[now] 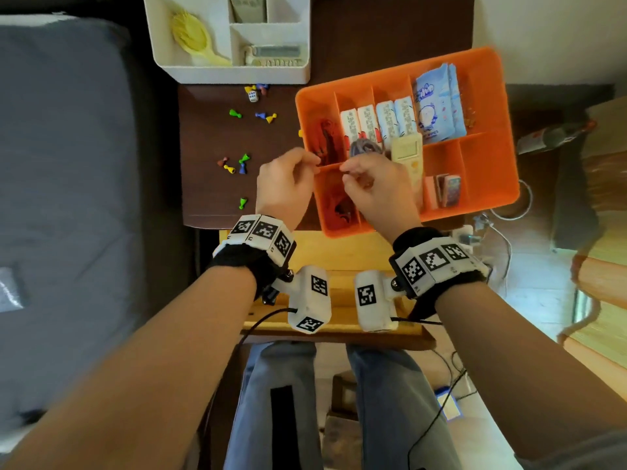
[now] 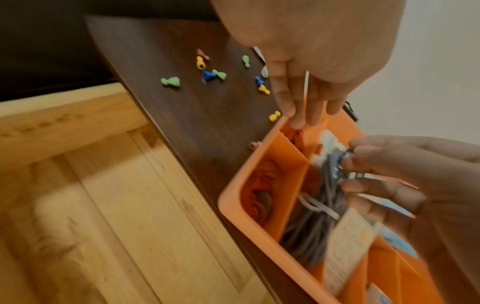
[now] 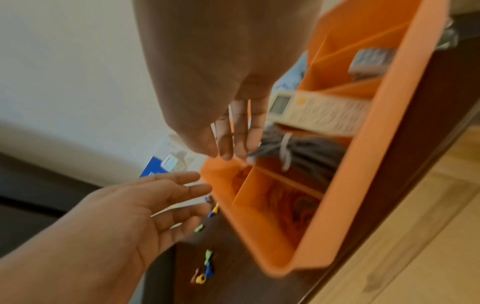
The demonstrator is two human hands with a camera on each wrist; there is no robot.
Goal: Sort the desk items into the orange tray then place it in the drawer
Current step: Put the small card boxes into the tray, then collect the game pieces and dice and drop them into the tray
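Open wooden drawer [image 1: 339, 256] nearest, left hand [image 1: 283, 184] with loose, empty fingers at the orange tray [image 1: 488, 69] rim, right hand [image 1: 376, 188] over the gray cable bundle [image 3: 306, 152] — contact unclear, tray on the dark desk [image 1: 210, 184], game pawns [image 1: 234, 164] scattered left, white organizer [image 1: 190, 67] beyond.

Place: we take this for a bedroom in a home.
Bed: a grey mattress [image 1: 64, 171] lies right beside the dark wooden desk [image 1: 210, 184].
Grooming things: we see a yellow hairbrush [image 1: 193, 39] in a white organiser [image 1: 237, 74].
Play things: coloured game pawns [image 1: 234, 164] and a die [image 1: 252, 96] are scattered on the desk.
Floor: pale tiles with trailing cables [image 1: 502, 239].
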